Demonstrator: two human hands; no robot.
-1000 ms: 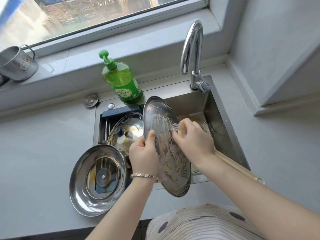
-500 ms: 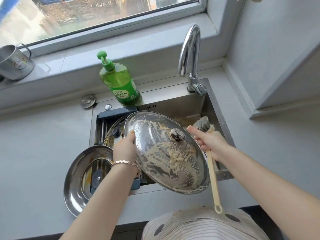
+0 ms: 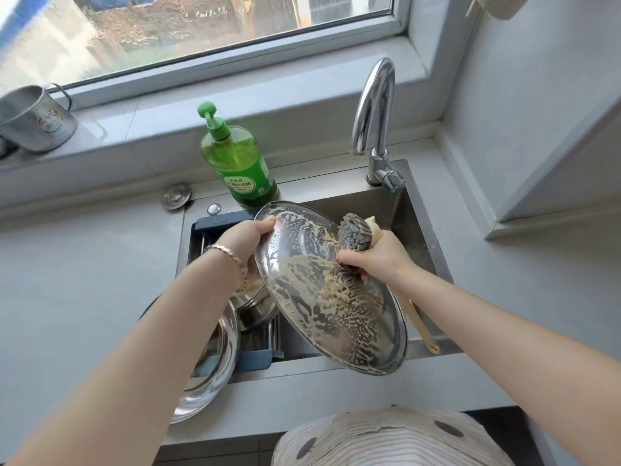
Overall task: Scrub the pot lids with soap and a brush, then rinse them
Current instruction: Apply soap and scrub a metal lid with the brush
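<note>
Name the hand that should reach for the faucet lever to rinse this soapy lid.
Right, probably. The right hand is nearest the faucet lever, though it grips the brush. The left hand holds the soapy lid by its rim, farther from the lever.

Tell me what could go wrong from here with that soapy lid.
1. The soapy lid is tilted over the sink, and the left hand grips it by the rim; strokes of the brush may knock it loose.
2. The left forearm crosses above the steel lid lying half on the counter; a nudge might knock it off.
</note>
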